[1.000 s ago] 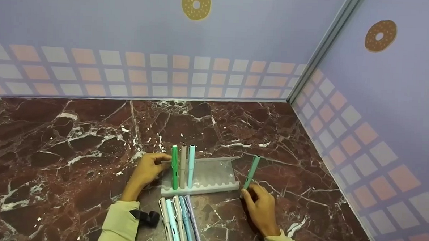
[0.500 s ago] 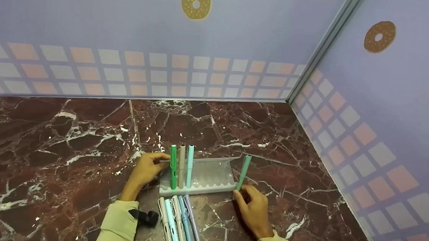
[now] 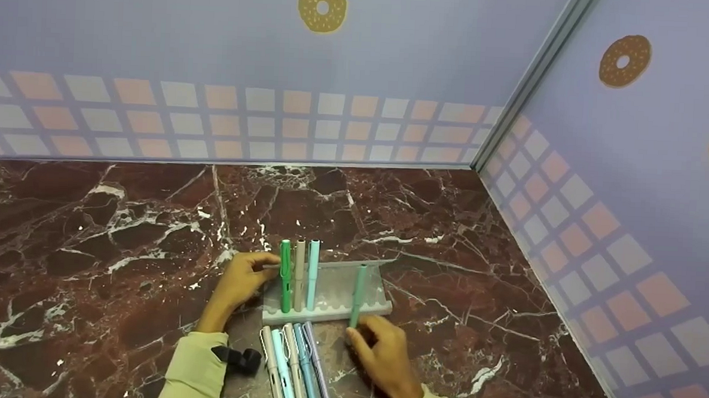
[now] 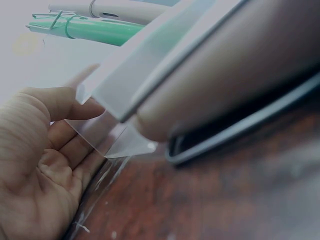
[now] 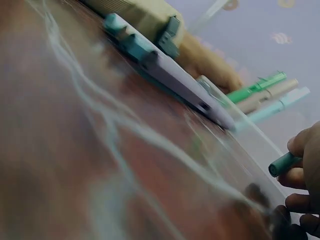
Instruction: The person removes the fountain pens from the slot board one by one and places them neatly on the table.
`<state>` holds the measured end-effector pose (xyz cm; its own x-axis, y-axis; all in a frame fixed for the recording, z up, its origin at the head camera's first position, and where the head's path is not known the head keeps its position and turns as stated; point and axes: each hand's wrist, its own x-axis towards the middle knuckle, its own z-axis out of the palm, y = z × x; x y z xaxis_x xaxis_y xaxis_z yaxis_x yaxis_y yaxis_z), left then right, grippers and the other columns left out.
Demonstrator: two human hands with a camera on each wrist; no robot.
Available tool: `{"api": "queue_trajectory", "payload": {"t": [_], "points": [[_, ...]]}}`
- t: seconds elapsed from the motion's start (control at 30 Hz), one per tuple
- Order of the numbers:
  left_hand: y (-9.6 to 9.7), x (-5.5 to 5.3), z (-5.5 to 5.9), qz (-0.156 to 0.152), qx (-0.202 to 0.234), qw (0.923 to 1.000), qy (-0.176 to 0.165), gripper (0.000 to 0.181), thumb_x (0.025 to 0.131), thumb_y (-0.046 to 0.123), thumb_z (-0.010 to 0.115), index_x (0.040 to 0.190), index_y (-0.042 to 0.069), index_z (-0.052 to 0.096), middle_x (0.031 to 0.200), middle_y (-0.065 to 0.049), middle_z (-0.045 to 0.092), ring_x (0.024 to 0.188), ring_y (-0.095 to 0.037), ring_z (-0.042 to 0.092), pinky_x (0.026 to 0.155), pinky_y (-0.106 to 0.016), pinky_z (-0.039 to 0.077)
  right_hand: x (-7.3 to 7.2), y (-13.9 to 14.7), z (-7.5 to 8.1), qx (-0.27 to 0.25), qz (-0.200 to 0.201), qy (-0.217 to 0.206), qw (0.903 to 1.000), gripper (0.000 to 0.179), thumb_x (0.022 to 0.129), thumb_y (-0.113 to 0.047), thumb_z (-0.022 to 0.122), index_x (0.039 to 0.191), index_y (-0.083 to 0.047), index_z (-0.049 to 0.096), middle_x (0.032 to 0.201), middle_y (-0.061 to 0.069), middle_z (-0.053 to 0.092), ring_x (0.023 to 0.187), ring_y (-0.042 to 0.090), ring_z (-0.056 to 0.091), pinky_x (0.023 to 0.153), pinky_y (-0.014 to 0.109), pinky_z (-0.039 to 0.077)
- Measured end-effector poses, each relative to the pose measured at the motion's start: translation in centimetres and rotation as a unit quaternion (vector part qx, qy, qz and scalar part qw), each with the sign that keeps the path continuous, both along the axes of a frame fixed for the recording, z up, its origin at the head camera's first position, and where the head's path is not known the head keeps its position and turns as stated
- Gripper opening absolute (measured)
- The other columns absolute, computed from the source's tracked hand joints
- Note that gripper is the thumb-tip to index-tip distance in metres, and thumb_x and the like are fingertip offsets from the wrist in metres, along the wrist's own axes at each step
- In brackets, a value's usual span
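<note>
A clear plastic pen rack [image 3: 337,282] with a scalloped front ledge stands on the marble-patterned table. Bright green [image 3: 285,283], beige-brown [image 3: 299,280] and light blue [image 3: 313,278] pens stand upright at its left part. My left hand [image 3: 243,284] pinches the rack's left end; thumb and fingers meet at its clear edge [image 4: 112,105] in the left wrist view. Between thumb and fingertips, my right hand [image 3: 383,353] grips a dull green pen [image 3: 359,292] near its lower end. That pen is nearly upright and overlaps the rack's front ledge, right of the light blue one.
Several loose pens [image 3: 302,364] in beige, blue and purple lie side by side in front of the rack. A black wrist camera [image 3: 243,360] sits at the left sleeve. Purple walls [image 3: 218,37] border the table [image 3: 118,272] at the back and right.
My right hand has moved left with the dull green pen, from beyond the rack's right end to in front of it. The pen now stands straighter. My left hand stays at the rack.
</note>
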<state>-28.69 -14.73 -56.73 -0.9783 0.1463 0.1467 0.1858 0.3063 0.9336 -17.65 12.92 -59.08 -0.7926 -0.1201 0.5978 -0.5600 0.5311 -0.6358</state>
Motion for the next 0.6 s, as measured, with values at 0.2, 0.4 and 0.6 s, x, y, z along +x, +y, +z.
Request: {"api": "queue_trajectory", "payload": {"t": [0.2,0.4,0.6], "points": [[0.0,0.0,0.0,-0.002,0.012,0.9999,-0.001,0.014,0.087,-0.005,0.07,0.099,-0.001,0.076,0.099,-0.016,0.076,0.077,-0.01,0.063,0.069,-0.021,0.052,0.2,-2.3,0.0,0.018,0.033,0.005,0.9993,0.007,0.085,-0.009,0.077,0.088,-0.012,0.071,0.073,-0.007,0.064,0.063,0.001,0.053,0.056,0.012,0.045],[0.0,0.0,-0.2,-0.012,0.024,0.9996,-0.003,0.014,0.088,-0.006,0.07,0.1,-0.002,0.076,0.098,-0.016,0.075,0.074,-0.011,0.062,0.065,-0.02,0.05,0.3,-3.1,0.1,0.036,0.015,0.004,0.9992,0.008,0.086,-0.014,0.078,0.086,-0.016,0.071,0.073,-0.011,0.062,0.063,0.002,0.053,0.058,0.01,0.042],[0.1,-0.1,-0.4,-0.014,0.023,0.9996,0.005,0.014,0.087,-0.006,0.069,0.099,-0.003,0.075,0.099,-0.017,0.075,0.078,-0.01,0.064,0.069,-0.02,0.051,0.6,-2.8,0.2,0.018,0.028,-0.006,0.9994,0.004,0.088,-0.012,0.076,0.088,-0.013,0.072,0.073,-0.01,0.063,0.062,-0.001,0.051,0.055,0.01,0.042]]}}
